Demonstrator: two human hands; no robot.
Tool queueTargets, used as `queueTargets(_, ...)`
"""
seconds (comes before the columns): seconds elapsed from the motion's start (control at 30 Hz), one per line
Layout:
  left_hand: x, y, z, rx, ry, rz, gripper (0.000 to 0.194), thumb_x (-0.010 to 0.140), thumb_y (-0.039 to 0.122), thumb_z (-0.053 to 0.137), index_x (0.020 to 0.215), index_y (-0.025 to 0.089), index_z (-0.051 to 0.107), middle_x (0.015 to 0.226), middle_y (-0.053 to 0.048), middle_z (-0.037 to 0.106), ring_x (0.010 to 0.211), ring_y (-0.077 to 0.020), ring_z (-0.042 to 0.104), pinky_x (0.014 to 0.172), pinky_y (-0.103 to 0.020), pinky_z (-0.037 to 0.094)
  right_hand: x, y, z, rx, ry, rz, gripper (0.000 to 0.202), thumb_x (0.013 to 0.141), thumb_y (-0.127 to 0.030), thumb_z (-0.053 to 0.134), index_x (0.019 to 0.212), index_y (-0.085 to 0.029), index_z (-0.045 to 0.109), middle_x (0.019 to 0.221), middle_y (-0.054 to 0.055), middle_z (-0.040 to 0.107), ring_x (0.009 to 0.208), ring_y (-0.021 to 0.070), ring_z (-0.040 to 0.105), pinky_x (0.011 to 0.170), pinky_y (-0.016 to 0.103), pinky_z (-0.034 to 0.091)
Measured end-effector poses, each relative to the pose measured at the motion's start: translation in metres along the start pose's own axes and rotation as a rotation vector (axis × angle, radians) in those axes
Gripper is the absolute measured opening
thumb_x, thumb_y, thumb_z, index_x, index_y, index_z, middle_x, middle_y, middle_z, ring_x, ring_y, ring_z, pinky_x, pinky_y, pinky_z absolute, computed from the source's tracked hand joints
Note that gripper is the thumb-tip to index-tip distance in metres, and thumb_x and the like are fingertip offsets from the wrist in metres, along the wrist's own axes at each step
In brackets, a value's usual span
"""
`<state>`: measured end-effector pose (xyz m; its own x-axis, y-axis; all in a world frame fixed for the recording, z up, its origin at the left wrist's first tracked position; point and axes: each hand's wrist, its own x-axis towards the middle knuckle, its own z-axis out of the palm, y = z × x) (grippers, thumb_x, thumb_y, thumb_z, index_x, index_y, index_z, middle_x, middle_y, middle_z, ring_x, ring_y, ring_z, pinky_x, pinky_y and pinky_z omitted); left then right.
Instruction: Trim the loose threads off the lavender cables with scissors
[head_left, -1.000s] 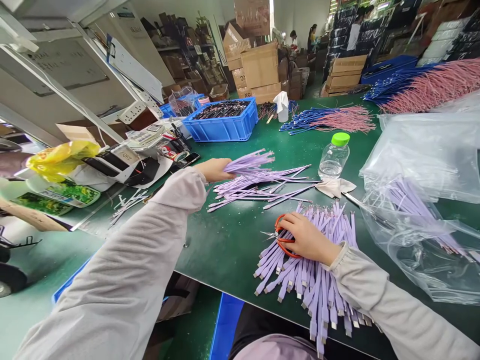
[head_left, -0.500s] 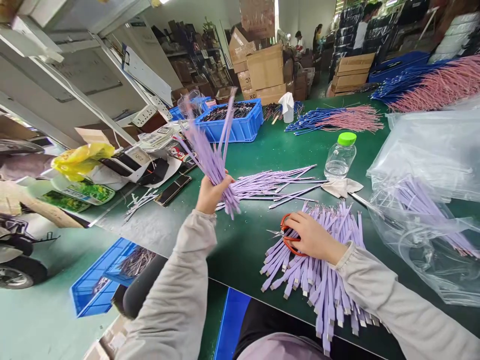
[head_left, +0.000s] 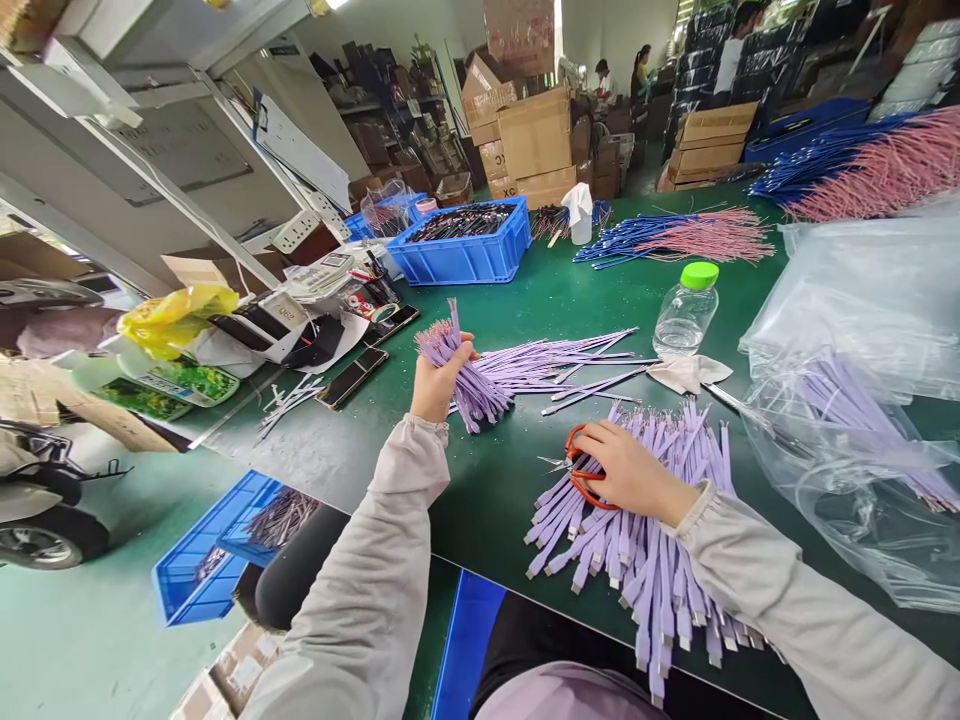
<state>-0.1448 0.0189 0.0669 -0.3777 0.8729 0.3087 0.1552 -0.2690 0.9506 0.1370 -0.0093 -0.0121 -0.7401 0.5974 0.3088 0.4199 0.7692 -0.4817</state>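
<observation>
My left hand point(head_left: 436, 380) is closed around a bundle of flat lilac cables point(head_left: 480, 398), tilted, with bare copper-coloured ends pointing up and away. Over a fanned pile of lilac cables with metal plugs point(head_left: 660, 560), my right hand point(head_left: 626, 468) grips orange-handled scissors point(head_left: 583, 468), their small blades pointing left. Part of the handles is hidden under the fingers. Beyond the left hand, more lilac cables point(head_left: 555, 358) lie loosely across the green table point(head_left: 480, 480).
A green-lidded jar point(head_left: 684, 315) stands beside a white cloth point(head_left: 686, 372). Clear plastic bags point(head_left: 847, 310) cover the right side. Blue bins point(head_left: 465, 255) and pink-and-blue wires point(head_left: 675, 238) lie at the back. Phones point(head_left: 352, 378) and cable scraps point(head_left: 287, 403) are at left.
The bundle in my left hand was blurred and stood tall with long strands upward; now it sits lower in the grip, short ends up. My right hand has kept its place with the scissors.
</observation>
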Motion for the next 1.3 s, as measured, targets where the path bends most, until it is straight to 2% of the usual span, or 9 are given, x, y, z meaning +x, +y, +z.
queueTargets(0.23, 0.006, 0.008, 0.001, -0.009, -0.01, 0.049, 0.037, 0.07, 0.044, 0.07, 0.094, 0.018, 0.06, 0.069, 0.001, 0.056, 0.065, -0.0135, 0.062, 0.062, -0.025, 0.049, 0.001, -0.001, -0.001, -0.007, -0.001, 0.01, 0.017, 0.084, -0.026, 0.061, 0.1, -0.018, 0.062, 0.1, 0.007, 0.061, 0.093, 0.0231, 0.054, 0.085, 0.04, 0.047)
queueTargets(0.43, -0.004, -0.005, 0.006, 0.008, -0.02, -0.011, 0.035, 0.069, 0.038, 0.073, 0.094, 0.015, 0.065, 0.073, -0.003, 0.064, 0.072, -0.0159, 0.063, 0.068, -0.026, 0.049, 0.0, 0.0, -0.001, -0.003, -0.023, 0.012, 0.018, 0.084, -0.025, 0.06, 0.101, -0.019, 0.061, 0.103, 0.007, 0.061, 0.095, 0.0223, 0.053, 0.086, 0.039, 0.047)
queueTargets(0.67, 0.003, 0.006, 0.009, -0.113, -0.077, 0.106, 0.029, 0.075, 0.041, 0.07, 0.09, 0.016, 0.065, 0.062, 0.001, 0.054, 0.055, -0.0092, 0.051, 0.056, -0.022, 0.042, 0.0, 0.0, -0.002, 0.003, -0.035, 0.021, 0.018, 0.085, -0.026, 0.059, 0.101, -0.019, 0.061, 0.103, 0.006, 0.061, 0.095, 0.0221, 0.052, 0.087, 0.039, 0.046)
queueTargets(0.8, -0.009, 0.002, 0.016, 0.0, -0.049, 0.053, 0.03, 0.074, 0.04, 0.071, 0.09, 0.014, 0.066, 0.065, -0.001, 0.059, 0.062, -0.0123, 0.058, 0.063, -0.024, 0.046, 0.0, -0.001, -0.001, 0.022, -0.038, 0.012, 0.017, 0.086, -0.027, 0.058, 0.1, -0.019, 0.061, 0.102, 0.005, 0.062, 0.093, 0.0217, 0.051, 0.087, 0.038, 0.045)
queueTargets(0.9, -0.014, 0.0, 0.019, -0.059, -0.049, 0.001, 0.031, 0.073, 0.039, 0.072, 0.09, 0.014, 0.064, 0.067, -0.001, 0.06, 0.064, -0.0128, 0.059, 0.064, -0.024, 0.048, 0.002, -0.001, -0.002, 0.042, -0.035, 0.006, 0.014, 0.085, -0.026, 0.059, 0.097, -0.019, 0.062, 0.1, 0.005, 0.064, 0.092, 0.0214, 0.051, 0.086, 0.037, 0.044)
queueTargets(1.0, -0.008, 0.011, 0.023, -0.285, -0.121, -0.164, 0.031, 0.074, 0.036, 0.073, 0.093, 0.015, 0.061, 0.061, 0.004, 0.051, 0.047, -0.0056, 0.047, 0.048, -0.018, 0.041, 0.003, 0.002, -0.006, 0.068, -0.067, 0.012, 0.01, 0.084, -0.027, 0.061, 0.09, -0.019, 0.061, 0.091, 0.004, 0.064, 0.086, 0.0198, 0.051, 0.081, 0.034, 0.044)
queueTargets(1.1, -0.003, 0.021, 0.036, -0.475, -0.281, -0.549, 0.023, 0.078, 0.028, 0.07, 0.093, 0.015, 0.058, 0.056, 0.007, 0.042, 0.038, -0.0008, 0.033, 0.038, -0.012, 0.031, 0.0, 0.007, -0.014, 0.112, -0.137, 0.016, 0.01, 0.083, -0.029, 0.063, 0.084, -0.019, 0.06, 0.084, 0.003, 0.064, 0.081, 0.0181, 0.051, 0.076, 0.032, 0.043)
queueTargets(1.2, -0.011, 0.013, 0.061, -0.532, -0.464, -0.893, 0.009, 0.08, 0.016, 0.064, 0.084, 0.013, 0.057, 0.058, 0.005, 0.046, 0.038, -0.0014, 0.038, 0.037, -0.011, 0.034, -0.008, 0.014, -0.027, 0.116, -0.191, 0.027, 0.01, 0.082, -0.029, 0.063, 0.082, -0.019, 0.06, 0.08, 0.002, 0.062, 0.077, 0.0163, 0.051, 0.074, 0.029, 0.041)
queueTargets(1.3, -0.03, -0.01, 0.089, -0.5, -0.575, -1.015, 0.007, 0.082, 0.006, 0.054, 0.082, 0.009, 0.06, 0.064, -0.001, 0.056, 0.051, -0.0076, 0.056, 0.049, -0.02, 0.049, -0.017, 0.02, -0.04, 0.084, -0.274, 0.061, 0.013, 0.081, -0.029, 0.063, 0.073, -0.02, 0.059, 0.07, 0.001, 0.058, 0.071, 0.0151, 0.05, 0.067, 0.027, 0.039)
